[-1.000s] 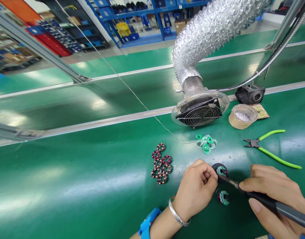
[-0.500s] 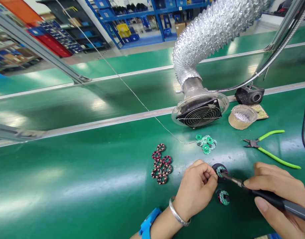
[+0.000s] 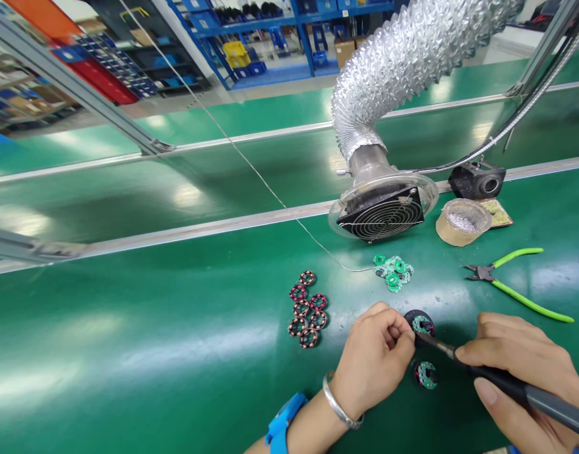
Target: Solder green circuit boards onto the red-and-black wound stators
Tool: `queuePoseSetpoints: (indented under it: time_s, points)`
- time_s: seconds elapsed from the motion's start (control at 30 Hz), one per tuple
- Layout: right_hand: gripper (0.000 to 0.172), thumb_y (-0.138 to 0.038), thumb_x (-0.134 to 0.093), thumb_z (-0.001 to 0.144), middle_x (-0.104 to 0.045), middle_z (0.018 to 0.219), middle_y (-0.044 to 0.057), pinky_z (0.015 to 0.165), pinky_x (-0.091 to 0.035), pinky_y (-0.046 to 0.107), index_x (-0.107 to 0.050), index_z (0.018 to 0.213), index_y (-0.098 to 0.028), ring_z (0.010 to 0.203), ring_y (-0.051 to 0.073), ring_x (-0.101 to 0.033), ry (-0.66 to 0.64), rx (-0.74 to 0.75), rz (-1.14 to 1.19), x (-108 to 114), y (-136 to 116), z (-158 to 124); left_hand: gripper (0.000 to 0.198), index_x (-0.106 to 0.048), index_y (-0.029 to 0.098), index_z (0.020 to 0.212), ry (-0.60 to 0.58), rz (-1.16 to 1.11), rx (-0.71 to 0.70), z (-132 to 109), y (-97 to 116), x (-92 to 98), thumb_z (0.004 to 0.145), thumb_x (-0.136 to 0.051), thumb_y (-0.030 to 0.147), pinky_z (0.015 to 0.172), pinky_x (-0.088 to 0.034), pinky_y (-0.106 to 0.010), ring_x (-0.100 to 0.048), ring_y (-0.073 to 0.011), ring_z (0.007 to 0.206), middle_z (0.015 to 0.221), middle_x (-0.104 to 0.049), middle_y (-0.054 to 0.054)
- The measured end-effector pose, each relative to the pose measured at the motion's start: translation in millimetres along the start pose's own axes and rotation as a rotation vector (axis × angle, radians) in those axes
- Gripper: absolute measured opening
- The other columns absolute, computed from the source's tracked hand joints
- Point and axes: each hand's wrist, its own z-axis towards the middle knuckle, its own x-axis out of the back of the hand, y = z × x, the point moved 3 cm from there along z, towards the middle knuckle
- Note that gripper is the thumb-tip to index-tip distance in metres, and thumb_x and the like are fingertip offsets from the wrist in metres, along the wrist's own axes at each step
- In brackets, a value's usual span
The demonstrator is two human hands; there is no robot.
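Note:
My right hand (image 3: 520, 372) grips a dark soldering iron (image 3: 497, 381); its tip touches a round black part topped by a small green circuit board (image 3: 420, 323). My left hand (image 3: 372, 359) is closed in a pinch right beside that part, and what the fingers hold is hidden. A second round part with a green board (image 3: 426, 374) lies just below the iron's tip. A thin solder wire (image 3: 270, 189) runs from the upper left down toward the work area.
Several copper-wound coil rings (image 3: 307, 309) lie left of my hands, and a pile of green boards (image 3: 392, 271) behind them. Green-handled cutters (image 3: 516, 280) lie at right. A fume duct with fan grille (image 3: 381, 211), a tape roll holding metal wool (image 3: 462, 221) and a black holder (image 3: 477, 180) stand behind.
The iron's tip slid slightly off the board's middle toward its lower left edge. My left hand stayed put.

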Motion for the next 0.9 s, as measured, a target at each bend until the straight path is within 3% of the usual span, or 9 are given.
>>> queuePoseSetpoints:
  time_s: [0.13, 0.3, 0.47, 0.63, 0.83, 0.9]
  points:
    - [0.025, -0.007, -0.047, 0.072, -0.056, 0.060, 0.002, 0.048, -0.035, 0.030, -0.059, 0.093, -0.016, 0.047, 0.014, -0.047, -0.023, 0.002, 0.010, -0.8, 0.7, -0.2, 0.014, -0.064, 0.016, 0.068, 0.003, 0.002, -0.002, -0.3, -0.6, -0.2, 0.074, -0.054, 0.007, 0.052, -0.038, -0.022, -0.048, -0.0100, 0.056, 0.070, -0.055, 0.000]
    - [0.023, -0.010, -0.045, 0.075, -0.052, 0.058, 0.001, 0.047, -0.031, 0.031, -0.059, 0.093, -0.018, 0.046, 0.014, -0.043, 0.087, -0.052, 0.025, -4.4, -1.0, -6.1, 0.014, -0.064, 0.016, 0.068, 0.009, 0.004, -0.011, -0.5, -0.2, 0.1, 0.073, -0.054, 0.007, 0.053, -0.038, -0.021, -0.048, -0.0101, 0.056, 0.069, -0.055, 0.000]
    - [0.025, -0.012, -0.047, 0.078, -0.052, 0.060, 0.001, 0.047, -0.036, 0.031, -0.060, 0.099, -0.018, 0.050, 0.016, -0.050, 0.079, -0.050, 0.033, 3.6, 2.1, -7.1, 0.014, -0.063, 0.016, 0.066, 0.014, 0.002, -0.006, -0.8, -0.3, -0.2, 0.073, -0.055, 0.007, 0.052, -0.038, -0.021, -0.048, -0.0099, 0.055, 0.069, -0.054, 0.000]
    - [0.036, -0.009, -0.051, 0.085, -0.059, 0.064, 0.000, 0.051, -0.043, 0.030, -0.057, 0.119, -0.019, 0.056, 0.017, -0.057, -0.013, -0.007, -0.074, 1.2, 17.1, -5.3, 0.014, -0.063, 0.017, 0.066, 0.011, -0.008, -0.028, -0.4, -1.3, -0.6, 0.073, -0.054, 0.007, 0.053, -0.038, -0.022, -0.049, -0.0108, 0.057, 0.069, -0.055, 0.000]
    - [0.030, -0.007, -0.054, 0.087, -0.067, 0.093, 0.005, 0.070, -0.050, 0.032, -0.056, 0.113, -0.021, 0.080, 0.018, -0.060, -0.253, -0.036, -0.092, -25.4, 35.1, -3.6, 0.012, -0.060, 0.017, 0.067, 0.003, -0.018, -0.026, -0.1, -1.7, -1.3, 0.074, -0.054, 0.009, 0.052, -0.038, -0.022, -0.048, -0.0098, 0.056, 0.070, -0.052, 0.001]
    - [0.030, -0.005, -0.051, 0.087, -0.067, 0.092, 0.005, 0.072, -0.050, 0.032, -0.056, 0.112, -0.021, 0.080, 0.018, -0.059, -0.248, -0.024, -0.064, -27.7, 36.8, -4.4, 0.011, -0.060, 0.017, 0.068, 0.002, -0.026, -0.039, -0.6, -1.6, -1.5, 0.075, -0.054, 0.010, 0.052, -0.038, -0.021, -0.048, -0.0096, 0.055, 0.070, -0.052, 0.001]
